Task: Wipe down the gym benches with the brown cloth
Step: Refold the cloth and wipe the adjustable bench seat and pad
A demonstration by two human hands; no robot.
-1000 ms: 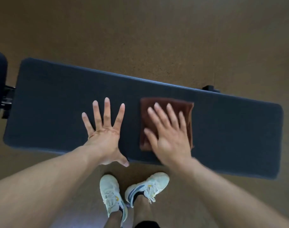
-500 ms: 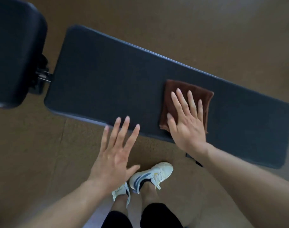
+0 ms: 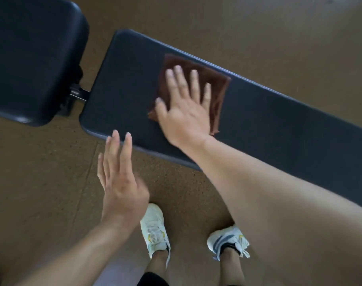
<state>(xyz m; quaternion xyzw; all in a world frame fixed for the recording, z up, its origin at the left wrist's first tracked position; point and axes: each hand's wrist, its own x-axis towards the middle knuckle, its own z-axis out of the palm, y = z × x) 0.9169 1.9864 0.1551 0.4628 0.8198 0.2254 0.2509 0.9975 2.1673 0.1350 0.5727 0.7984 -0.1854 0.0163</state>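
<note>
Head view: the brown cloth is a folded, roughly square piece of dark reddish-brown fabric, lying flat on the long pad of the worktop, nearer the pad's left end than its right. The pad is dark navy with rounded corners; its long axis runs from upper left to lower right, and the cloth's edges sit roughly square to that line. A second, wider pad lies off the left end, joined by a metal bracket. The right hand presses flat on the cloth, fingers straight and slightly spread. The left hand hangs over the floor just beside the pad's near edge, fingers straight and close together, holding nothing. Two white shoes stand below.
</note>
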